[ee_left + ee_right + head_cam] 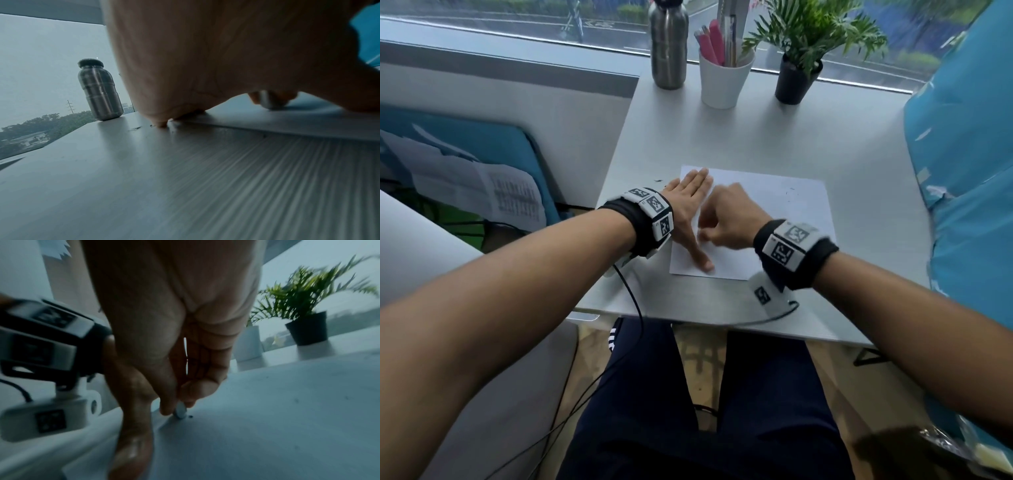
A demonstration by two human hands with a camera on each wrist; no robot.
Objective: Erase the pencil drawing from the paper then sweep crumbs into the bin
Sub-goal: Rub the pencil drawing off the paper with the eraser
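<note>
A white sheet of paper (774, 205) lies on the grey table (791, 137). My left hand (690, 205) lies flat with straight fingers on the paper's left edge, thumb stretched toward me, holding it down. My right hand (726, 219) is curled just right of it and pinches a small white eraser (180, 410) whose tip touches the paper (267, 418). The eraser (269, 101) also shows under my left palm, pressed to the sheet. Faint dark marks (791, 192) remain at the paper's far right. A few dark crumbs (659, 180) lie on the table left of the sheet.
At the table's far edge stand a steel bottle (667, 44), a white cup of pens (724, 73) and a potted plant (798, 68). A blue bag (969, 171) lines the right side. Papers on a blue seat (482, 178) lie at the left, below the table.
</note>
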